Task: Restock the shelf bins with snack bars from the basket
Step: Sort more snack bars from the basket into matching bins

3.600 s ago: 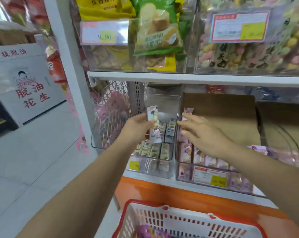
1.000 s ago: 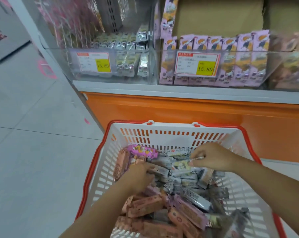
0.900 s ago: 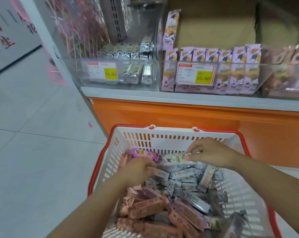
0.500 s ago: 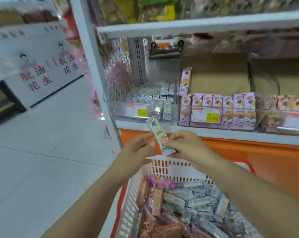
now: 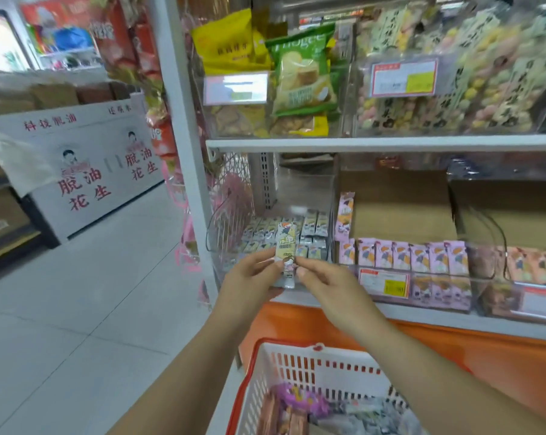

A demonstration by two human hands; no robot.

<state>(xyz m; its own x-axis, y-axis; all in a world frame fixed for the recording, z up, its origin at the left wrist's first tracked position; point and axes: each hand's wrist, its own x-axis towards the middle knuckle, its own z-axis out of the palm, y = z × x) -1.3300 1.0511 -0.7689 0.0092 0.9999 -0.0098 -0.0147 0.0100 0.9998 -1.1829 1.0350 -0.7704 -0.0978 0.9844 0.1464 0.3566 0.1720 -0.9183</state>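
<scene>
Snack bar (image 5: 286,253) upright, left hand (image 5: 252,281), right hand (image 5: 327,282) pinching

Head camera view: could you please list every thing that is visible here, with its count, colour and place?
held snack bar: one, pale yellow and white, upright in front of the left bin
left bin: one, clear, left end of the lower shelf
silvery bars: many, silver and pale green, in the left bin
pink bars: many, pink, in the bin to the right of it
cardboard box: one, brown, behind the pink bars
green bag: one, green, upper shelf
basket: one, white with red rim, below the shelf
basket bars: several, brown, purple and grey, in the basket
left hand: pinches the held bar's left side
right hand: pinches its right side
</scene>
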